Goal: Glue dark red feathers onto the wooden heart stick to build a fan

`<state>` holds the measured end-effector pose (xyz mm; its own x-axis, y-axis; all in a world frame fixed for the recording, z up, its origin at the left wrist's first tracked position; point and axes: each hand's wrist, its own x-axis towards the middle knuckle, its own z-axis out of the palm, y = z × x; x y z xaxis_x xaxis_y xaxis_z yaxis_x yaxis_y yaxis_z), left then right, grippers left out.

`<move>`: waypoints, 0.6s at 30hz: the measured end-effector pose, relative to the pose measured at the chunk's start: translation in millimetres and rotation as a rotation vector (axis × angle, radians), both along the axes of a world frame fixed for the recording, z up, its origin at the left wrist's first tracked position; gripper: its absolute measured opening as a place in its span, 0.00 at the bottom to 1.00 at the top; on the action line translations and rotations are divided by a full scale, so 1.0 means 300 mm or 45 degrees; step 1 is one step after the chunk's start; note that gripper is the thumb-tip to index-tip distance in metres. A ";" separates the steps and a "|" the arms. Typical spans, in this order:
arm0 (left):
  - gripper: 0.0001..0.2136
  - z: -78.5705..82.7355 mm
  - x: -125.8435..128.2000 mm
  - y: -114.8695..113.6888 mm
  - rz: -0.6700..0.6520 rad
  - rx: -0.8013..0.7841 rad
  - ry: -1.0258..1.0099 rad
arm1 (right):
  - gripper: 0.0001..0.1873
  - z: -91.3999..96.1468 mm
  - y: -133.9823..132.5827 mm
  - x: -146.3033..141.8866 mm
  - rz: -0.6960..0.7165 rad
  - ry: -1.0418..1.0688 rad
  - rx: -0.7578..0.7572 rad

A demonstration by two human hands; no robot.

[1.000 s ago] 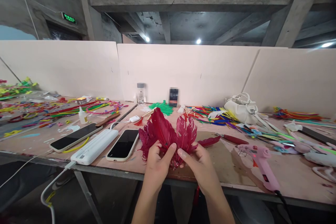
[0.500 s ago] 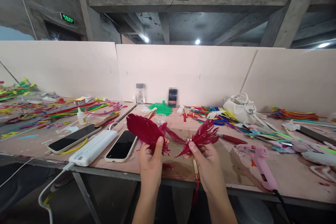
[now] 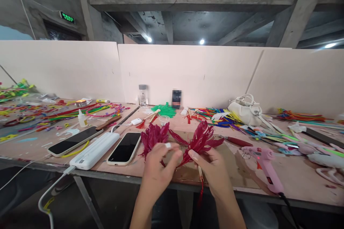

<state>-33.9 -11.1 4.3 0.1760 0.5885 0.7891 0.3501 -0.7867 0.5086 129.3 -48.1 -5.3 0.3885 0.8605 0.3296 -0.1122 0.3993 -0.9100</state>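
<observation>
Over table: left hand half-curled, right hand pinching crimson feathers.

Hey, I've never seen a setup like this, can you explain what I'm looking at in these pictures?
There's no machine here: one camera worn on a person's head takes every picture, looking forward and down. Their bare right hand holds a bunch of dark red feathers. The left hand, loosely open, is in front of a second red bunch; whether it touches that is unclear. On the table, two phones and what looks like a white power bank lie to the left; a pink glue gun and white bag, to the right.
</observation>
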 end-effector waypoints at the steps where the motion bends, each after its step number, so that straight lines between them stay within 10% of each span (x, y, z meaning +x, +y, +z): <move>1: 0.04 0.003 0.012 -0.012 -0.144 -0.097 0.014 | 0.14 0.006 -0.004 -0.005 0.023 -0.001 -0.001; 18: 0.12 -0.011 -0.034 0.023 -0.001 -0.430 -0.293 | 0.17 0.012 0.026 -0.010 -0.126 0.029 0.048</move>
<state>-44.2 -4.1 0.9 0.0182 0.8212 0.5703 0.1963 -0.5623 0.8033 126.3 -40.2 -1.7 0.4788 0.8047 0.3509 -0.0911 0.4431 -0.8918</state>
